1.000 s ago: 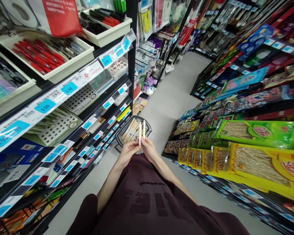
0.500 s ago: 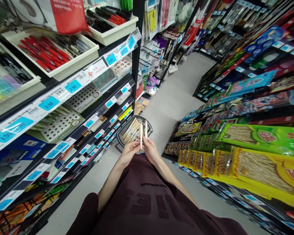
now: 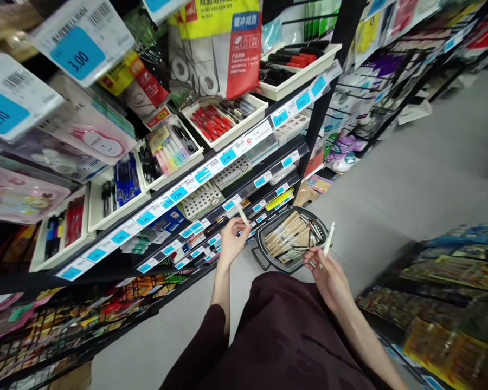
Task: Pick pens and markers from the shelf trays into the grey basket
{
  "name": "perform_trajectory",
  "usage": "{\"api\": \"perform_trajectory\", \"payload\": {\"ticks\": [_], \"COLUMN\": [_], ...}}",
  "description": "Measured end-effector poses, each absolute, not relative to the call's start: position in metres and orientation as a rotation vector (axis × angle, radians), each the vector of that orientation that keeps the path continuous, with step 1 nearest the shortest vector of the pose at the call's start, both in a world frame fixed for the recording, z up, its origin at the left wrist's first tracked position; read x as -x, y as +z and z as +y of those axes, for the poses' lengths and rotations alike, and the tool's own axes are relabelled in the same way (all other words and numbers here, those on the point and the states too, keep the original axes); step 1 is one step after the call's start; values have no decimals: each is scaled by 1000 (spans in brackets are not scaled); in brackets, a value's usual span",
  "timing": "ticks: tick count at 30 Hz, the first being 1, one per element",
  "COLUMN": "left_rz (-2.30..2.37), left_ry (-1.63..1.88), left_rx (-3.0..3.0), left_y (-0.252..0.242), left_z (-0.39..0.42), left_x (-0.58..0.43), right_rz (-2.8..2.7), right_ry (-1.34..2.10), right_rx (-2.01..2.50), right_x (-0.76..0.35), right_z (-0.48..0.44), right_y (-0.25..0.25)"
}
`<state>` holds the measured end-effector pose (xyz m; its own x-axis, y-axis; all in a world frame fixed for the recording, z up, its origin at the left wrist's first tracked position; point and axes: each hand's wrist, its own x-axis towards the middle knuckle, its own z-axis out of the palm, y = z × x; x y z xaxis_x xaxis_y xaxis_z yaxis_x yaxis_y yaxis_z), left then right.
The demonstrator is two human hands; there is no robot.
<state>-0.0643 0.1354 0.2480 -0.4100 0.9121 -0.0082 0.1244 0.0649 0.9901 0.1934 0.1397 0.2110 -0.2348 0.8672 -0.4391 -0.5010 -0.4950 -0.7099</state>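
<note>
My left hand is closed around a slim white pen and is raised near the shelf edge on the left. My right hand grips a second white pen, held upright at the right side of the basket. Below and between the two hands stands a dark shopping basket on the floor. It is filled with many thin tan items, some of them in bundles, and darker pen-like sticks. Nearest my left hand on the lower shelf is a pale display box with round holes.
White trays of pens and markers line the left shelf, above blue price labels. A large bag of tape rolls stands behind them. Hanging snack packets are at the lower right. Grey floor runs along the aisle.
My hands have moved apart, each with one white pen; before, they were together over the basket. The view has swung left, showing more of the pen shelf.
</note>
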Motion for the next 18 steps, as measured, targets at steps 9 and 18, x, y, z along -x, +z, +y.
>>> {"api": "perform_trajectory", "payload": {"ticks": [9, 18], "left_rz": [2049, 2522], "left_ry": [1802, 1624], "left_rx": [-1092, -1041], "left_y": [271, 271], "left_z": [149, 186], "left_x": [126, 165], "right_rz": [-492, -426], "right_ry": [1886, 1832], "right_rx": [1027, 1026], "right_x": [-196, -212], "right_z": [138, 134], "right_y": [207, 203]}}
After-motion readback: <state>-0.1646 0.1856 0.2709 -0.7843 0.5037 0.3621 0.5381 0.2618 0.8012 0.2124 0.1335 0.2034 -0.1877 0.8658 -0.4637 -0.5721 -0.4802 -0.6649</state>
